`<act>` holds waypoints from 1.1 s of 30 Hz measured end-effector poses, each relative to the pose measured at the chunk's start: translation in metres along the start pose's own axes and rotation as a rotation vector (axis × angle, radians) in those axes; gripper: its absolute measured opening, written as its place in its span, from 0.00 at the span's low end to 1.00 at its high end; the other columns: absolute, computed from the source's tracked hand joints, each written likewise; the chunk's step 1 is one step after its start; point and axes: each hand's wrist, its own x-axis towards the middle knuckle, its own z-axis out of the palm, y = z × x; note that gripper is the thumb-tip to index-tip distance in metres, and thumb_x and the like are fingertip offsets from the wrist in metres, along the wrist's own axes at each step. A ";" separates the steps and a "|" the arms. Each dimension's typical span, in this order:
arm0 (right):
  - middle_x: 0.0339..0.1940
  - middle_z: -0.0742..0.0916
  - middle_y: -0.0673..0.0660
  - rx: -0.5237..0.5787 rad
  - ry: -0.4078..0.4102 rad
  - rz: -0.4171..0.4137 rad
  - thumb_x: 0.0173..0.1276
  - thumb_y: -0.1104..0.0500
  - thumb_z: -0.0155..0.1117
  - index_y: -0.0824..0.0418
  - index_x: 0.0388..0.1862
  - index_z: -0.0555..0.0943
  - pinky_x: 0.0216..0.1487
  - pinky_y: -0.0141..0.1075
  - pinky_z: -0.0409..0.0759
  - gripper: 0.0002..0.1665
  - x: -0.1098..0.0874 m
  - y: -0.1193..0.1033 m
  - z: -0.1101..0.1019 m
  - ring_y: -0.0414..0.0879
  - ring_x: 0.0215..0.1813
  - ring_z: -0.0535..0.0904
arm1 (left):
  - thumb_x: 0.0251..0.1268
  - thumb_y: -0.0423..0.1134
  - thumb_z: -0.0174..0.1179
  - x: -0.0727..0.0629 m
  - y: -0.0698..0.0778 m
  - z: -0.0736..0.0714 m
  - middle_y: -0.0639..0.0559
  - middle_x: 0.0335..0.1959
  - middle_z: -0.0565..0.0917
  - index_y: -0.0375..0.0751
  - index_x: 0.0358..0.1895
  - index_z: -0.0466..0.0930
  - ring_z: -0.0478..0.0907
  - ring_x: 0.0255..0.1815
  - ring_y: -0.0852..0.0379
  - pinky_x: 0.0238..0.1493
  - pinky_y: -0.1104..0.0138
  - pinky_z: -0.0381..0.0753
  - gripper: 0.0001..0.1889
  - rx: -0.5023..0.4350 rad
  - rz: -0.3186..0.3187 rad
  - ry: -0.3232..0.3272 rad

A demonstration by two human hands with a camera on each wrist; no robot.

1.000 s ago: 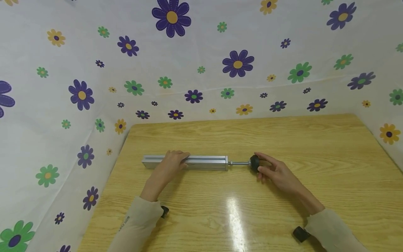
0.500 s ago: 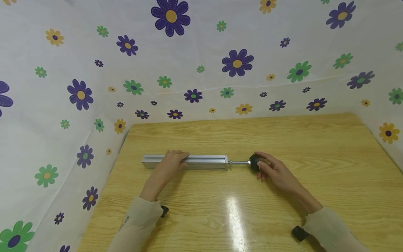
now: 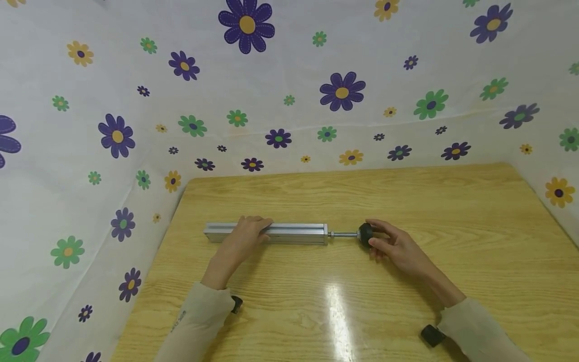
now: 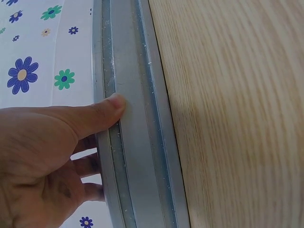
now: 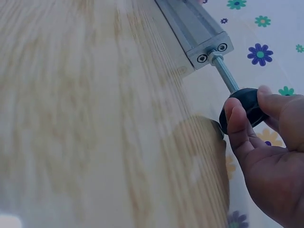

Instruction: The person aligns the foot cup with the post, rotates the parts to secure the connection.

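A silver aluminium profile bar lies lengthwise on the table. My left hand grips it left of its middle; in the left wrist view the thumb presses on one grooved face and the other fingers reach behind. From the bar's right end plate a threaded rod with a nut sticks out. At the rod's end sits a round black levelling foot. My right hand pinches this foot by its rim between thumb and fingers, as the right wrist view also shows.
The wood-grain table bears the bar. White cloth with printed flowers stands behind the table and along both sides. Black wrist devices show at both sleeve cuffs.
My right fingers and thumb have shifted slightly on the black levelling foot, which has tilted or turned a little and back. The left hand and the aluminium profile bar stay in place.
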 end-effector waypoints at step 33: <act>0.32 0.87 0.66 -0.035 -0.047 -0.032 0.77 0.71 0.59 0.73 0.80 0.57 0.33 0.35 0.84 0.37 -0.003 0.002 -0.002 0.51 0.31 0.83 | 0.72 0.35 0.65 0.000 0.000 0.002 0.38 0.63 0.81 0.34 0.68 0.78 0.76 0.67 0.37 0.76 0.37 0.59 0.23 0.001 -0.011 0.009</act>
